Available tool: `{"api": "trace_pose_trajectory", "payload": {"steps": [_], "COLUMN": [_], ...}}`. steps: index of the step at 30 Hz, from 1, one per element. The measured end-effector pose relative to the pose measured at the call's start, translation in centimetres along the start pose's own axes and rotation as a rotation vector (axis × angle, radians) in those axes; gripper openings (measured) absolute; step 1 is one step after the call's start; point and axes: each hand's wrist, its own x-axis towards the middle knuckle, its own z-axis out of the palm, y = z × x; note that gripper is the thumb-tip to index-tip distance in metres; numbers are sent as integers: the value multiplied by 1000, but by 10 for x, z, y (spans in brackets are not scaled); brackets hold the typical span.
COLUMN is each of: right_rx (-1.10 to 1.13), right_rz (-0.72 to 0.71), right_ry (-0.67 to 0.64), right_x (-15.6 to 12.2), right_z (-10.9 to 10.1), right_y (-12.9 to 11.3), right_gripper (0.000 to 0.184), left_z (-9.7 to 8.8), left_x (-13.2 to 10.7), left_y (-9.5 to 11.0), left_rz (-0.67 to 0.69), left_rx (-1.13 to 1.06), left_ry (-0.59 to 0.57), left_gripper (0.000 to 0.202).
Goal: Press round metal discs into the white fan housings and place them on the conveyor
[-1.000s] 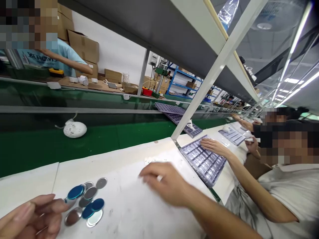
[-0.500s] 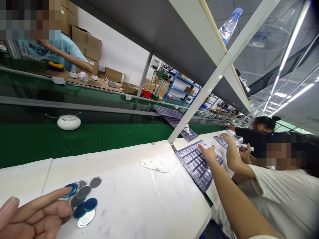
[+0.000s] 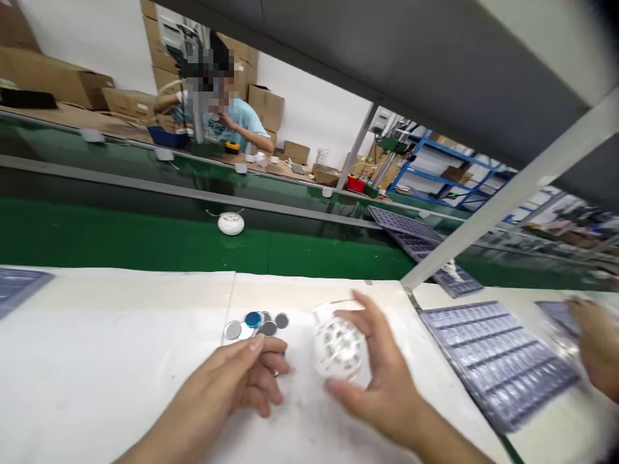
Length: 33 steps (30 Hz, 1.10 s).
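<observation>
A white, round, slotted cover, blurred by motion, sits between the thumb and fingers of my right hand above the white worktop. It resembles a smoke detector cover. To its left, my left hand has loosely curled fingers, somewhat apart, with no clearly visible object in them. Just beyond those fingertips lies a small pile of flat round discs, including a blue disc and a grey disc. My left hand hides part of the pile.
A compartmented plastic tray lies on the right, near a blurred co-worker's hand. Another tray is at the left edge. A white round device rests on the green belt. A slanted post supports the overhead shelf.
My right hand has come left from the tray with the white round cover. My left hand no longer reaches onto the blue disc with its finger. The view has swung left.
</observation>
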Motion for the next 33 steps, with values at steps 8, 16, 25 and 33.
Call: {"api": "trace_pose_trajectory", "payload": {"steps": [8, 16, 25, 33], "right_rx": [97, -663, -481, 428], "right_rz": [-185, -317, -152, 87], "right_ry": [-279, -318, -179, -317], "right_x": [47, 62, 51, -1], "right_z": [53, 62, 49, 56], "right_y": [-1, 22, 15, -35], "right_gripper": [49, 28, 31, 27], "left_z": [2, 3, -1, 4], "left_x": [-7, -7, -7, -5], "left_y": [23, 24, 18, 4], "left_rz": [17, 147, 154, 153], "left_rx": [-304, -226, -105, 0], "left_ry": [108, 131, 77, 42], "left_gripper": [42, 46, 39, 38]}}
